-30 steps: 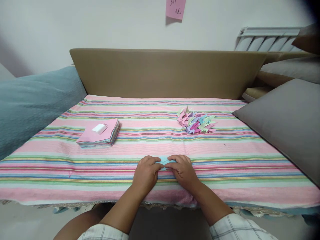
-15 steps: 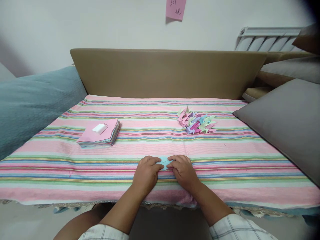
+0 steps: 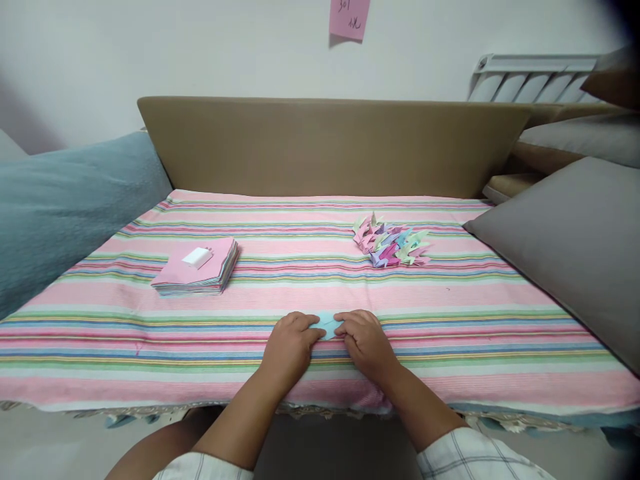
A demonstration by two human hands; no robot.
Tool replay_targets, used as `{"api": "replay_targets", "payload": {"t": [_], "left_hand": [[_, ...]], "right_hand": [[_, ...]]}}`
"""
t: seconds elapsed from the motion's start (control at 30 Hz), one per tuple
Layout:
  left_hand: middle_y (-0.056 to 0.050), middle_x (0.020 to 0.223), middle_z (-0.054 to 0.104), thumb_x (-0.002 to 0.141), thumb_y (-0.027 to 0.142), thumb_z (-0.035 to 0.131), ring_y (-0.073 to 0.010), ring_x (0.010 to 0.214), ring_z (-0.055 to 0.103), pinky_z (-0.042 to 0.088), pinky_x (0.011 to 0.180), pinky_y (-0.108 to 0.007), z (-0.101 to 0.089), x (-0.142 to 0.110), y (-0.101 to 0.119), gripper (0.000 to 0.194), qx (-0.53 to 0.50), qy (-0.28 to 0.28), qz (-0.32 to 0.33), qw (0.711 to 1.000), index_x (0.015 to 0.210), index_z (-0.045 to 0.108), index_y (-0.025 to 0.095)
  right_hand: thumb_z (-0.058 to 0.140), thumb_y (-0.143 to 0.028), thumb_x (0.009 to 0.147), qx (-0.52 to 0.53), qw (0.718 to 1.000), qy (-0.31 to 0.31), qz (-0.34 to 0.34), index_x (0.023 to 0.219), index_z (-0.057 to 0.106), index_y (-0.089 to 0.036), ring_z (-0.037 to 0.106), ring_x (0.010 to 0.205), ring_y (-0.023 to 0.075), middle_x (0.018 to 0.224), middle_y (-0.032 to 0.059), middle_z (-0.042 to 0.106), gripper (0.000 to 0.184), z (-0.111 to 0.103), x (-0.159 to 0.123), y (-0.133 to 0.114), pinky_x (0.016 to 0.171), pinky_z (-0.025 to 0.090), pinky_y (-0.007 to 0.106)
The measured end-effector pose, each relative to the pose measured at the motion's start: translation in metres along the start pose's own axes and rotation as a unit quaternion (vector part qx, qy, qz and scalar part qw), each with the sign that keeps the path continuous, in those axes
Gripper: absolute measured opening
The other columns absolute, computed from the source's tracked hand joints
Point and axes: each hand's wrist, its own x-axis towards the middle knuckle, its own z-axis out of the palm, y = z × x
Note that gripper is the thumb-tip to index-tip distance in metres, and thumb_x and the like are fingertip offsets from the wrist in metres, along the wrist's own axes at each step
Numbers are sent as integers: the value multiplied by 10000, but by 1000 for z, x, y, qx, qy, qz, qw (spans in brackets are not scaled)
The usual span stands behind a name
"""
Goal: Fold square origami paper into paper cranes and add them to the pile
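A small folded piece of light blue paper point(image 3: 329, 325) lies on the striped cloth close to the front edge. My left hand point(image 3: 290, 348) grips its left end, thumb and fingers closed on it. At the paper's right end, my right hand point(image 3: 367, 343) pinches it in the same way. Both hands rest low on the cloth, and the fingertips cover the two ends of the paper. Beyond my right hand sits a cluster of folded paper cranes point(image 3: 393, 243) in pink, purple, green and blue.
On the left is a stack of coloured square paper point(image 3: 193, 273) with a white charger plug point(image 3: 197, 257) on top. The striped cloth point(image 3: 280, 260) covers the seat. A blue cushion point(image 3: 75, 207) borders the left, a grey cushion point(image 3: 565, 247) the right, and a brown backrest point(image 3: 330, 147) the rear.
Both hands keep hold of the blue paper in nearly the same place. The whole view has shifted very slightly.
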Motion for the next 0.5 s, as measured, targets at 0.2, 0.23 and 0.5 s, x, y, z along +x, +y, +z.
{"api": "replay_targets", "payload": {"t": [0.2,0.23,0.5], "left_hand": [[-22,1033,686,709,57,564,-210,841,584,476,770,-387,-3,-2,-3,328,9,-3,-10,1000,907,709,275],[-20,1034,687,707,53,563,-209,839,585,475,770,-386,-3,-2,-3,332,10,-4,-10,1000,904,711,276],[-16,1033,694,709,77,586,-214,834,597,483,761,-392,-7,-1,-4,284,5,-19,-6,1000,883,716,261]], "right_hand": [[441,-66,732,13,1000,2,-3,783,631,-212,528,919,198,1005,33,658,245,0,1,-1,854,379,377],[442,-69,732,13,1000,1,-2,785,631,-213,528,921,198,1008,33,658,243,0,1,-1,854,379,378],[447,-64,721,11,1000,-3,8,781,633,-221,529,927,197,1018,20,659,250,0,0,0,859,369,381]]}}
